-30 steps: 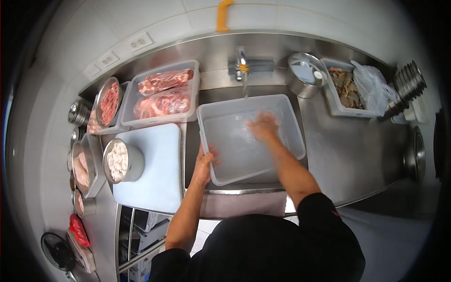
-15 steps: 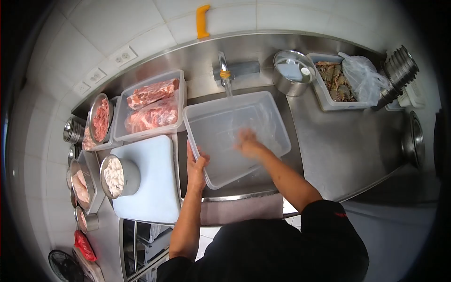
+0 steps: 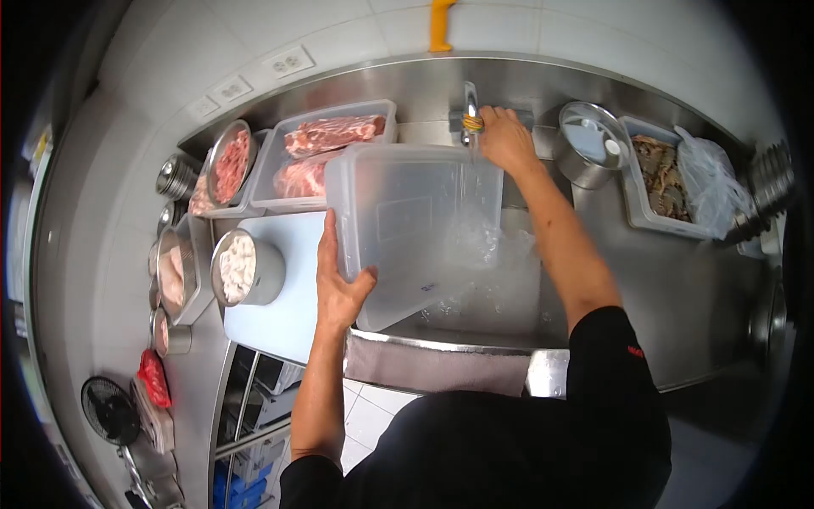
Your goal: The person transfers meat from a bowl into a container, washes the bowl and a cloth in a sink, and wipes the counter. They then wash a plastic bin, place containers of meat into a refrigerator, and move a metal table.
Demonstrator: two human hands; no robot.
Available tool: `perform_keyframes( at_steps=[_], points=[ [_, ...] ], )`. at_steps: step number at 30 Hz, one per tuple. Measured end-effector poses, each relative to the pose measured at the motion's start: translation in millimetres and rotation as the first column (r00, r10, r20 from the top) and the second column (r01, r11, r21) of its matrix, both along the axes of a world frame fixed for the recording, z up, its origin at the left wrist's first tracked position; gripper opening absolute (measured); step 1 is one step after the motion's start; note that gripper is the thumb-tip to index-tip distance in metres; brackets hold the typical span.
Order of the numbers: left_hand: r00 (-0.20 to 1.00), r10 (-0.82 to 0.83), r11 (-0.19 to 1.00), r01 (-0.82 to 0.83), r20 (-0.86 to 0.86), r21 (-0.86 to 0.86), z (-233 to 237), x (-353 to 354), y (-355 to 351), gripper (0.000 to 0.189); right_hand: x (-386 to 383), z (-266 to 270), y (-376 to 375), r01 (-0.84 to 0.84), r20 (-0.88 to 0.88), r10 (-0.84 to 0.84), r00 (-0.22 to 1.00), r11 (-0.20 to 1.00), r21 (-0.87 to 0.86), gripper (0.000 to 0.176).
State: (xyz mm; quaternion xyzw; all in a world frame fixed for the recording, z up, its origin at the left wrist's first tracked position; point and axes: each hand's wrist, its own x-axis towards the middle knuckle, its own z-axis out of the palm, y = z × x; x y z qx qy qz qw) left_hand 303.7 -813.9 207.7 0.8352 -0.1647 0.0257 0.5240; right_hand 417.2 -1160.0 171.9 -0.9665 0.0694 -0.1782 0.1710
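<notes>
My left hand [image 3: 341,284] grips the left side of a clear plastic container [image 3: 398,216], thumb on one side and fingers along the other. The container is tilted over the sink [image 3: 500,314], and water splashes from it at the lower right. My right hand [image 3: 506,140] reaches to the faucet [image 3: 471,110], its fingers beside the yellow band and over the grey block behind. How those fingers close is partly hidden by the back of the hand. A thin stream of water falls below the spout.
A tub of raw meat [image 3: 335,131] stands left of the faucet. A metal pot of white pieces [image 3: 239,270] sits on the pale cutting board [image 3: 292,318]. To the right are a metal pot [image 3: 593,144], a tub of shellfish [image 3: 660,178] and a plastic bag [image 3: 712,187].
My right hand has moved from inside the container up to the faucet. The container has gone from lying nearly flat to tilted, with water spilling into the sink. The camera view has shifted.
</notes>
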Motion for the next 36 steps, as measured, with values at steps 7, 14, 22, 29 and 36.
perform_keyframes(
  at_steps=[7,14,22,29,36],
  points=[
    [0.964,-0.072,0.908,-0.042,0.255,0.418,32,-30,4,0.098,15,-57,-21,-0.192,-0.393,0.052,0.918,0.925,-0.326,0.052],
    [0.945,-0.15,0.799,-0.057,0.29,0.598,68,-71,2,0.101,-5,-76,-39,-0.221,-0.386,0.205,0.899,0.975,0.001,0.058],
    [0.816,-0.429,0.716,0.046,0.387,0.697,120,-116,-4,0.103,-124,-74,-46,0.035,-0.373,0.311,0.874,0.725,0.688,0.057],
    [0.441,-0.667,0.669,-0.002,0.601,0.744,70,-187,-9,0.084,-245,-94,-32,-0.046,-0.079,0.205,0.975,0.542,0.839,0.052],
    [0.548,-0.581,0.771,0.133,0.602,0.623,89,-239,16,0.08,-330,-95,-61,-0.202,0.102,0.225,0.969,0.483,0.852,0.043]
  ],
)
